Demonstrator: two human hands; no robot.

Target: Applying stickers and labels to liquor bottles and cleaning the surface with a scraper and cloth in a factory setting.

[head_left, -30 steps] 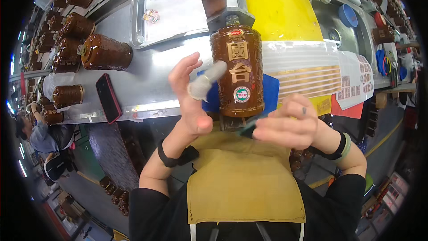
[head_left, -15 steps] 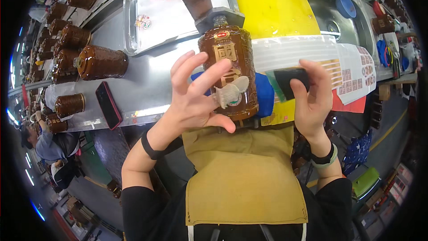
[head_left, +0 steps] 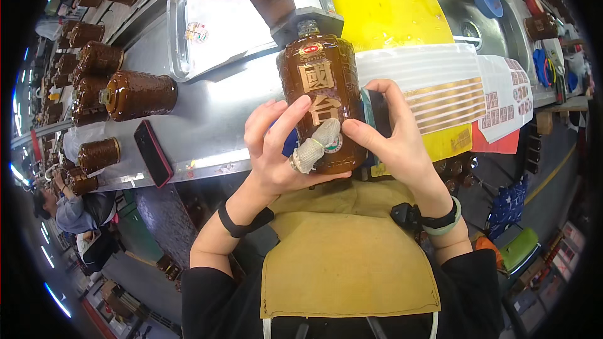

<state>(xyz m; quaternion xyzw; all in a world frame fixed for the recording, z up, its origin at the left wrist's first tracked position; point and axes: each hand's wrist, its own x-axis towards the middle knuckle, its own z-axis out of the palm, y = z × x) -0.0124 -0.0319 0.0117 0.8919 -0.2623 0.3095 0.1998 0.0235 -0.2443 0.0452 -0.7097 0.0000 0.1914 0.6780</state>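
A glossy brown bottle (head_left: 306, 75) with raised gold characters lies in front of me, its neck set into a dark holder (head_left: 306, 25). My left hand (head_left: 271, 147) grips its lower left side, thumb along the base and two fingers raised. A pale knitted finger cover (head_left: 317, 144), tied with a thin band, lies over the bottle's lower front. My right hand (head_left: 399, 138) holds a dark pad (head_left: 379, 112) with a greenish edge against the bottle's right side. The right thumb touches the front near the finger cover. Blue material beneath the bottle is mostly hidden.
Several brown bottles (head_left: 141, 94) stand or lie on the left. A phone (head_left: 153, 154) rests near the bench edge, and a metal tray (head_left: 176, 37) holds decal sheets. Gold-striped sheets (head_left: 446, 103) lie right of the bottle, beyond them a sink (head_left: 461, 9) with a blue bowl (head_left: 488, 1).
My right hand has moved left, bringing the dark pad against the bottle's side. My left hand has come in closer, thumb now at the base.
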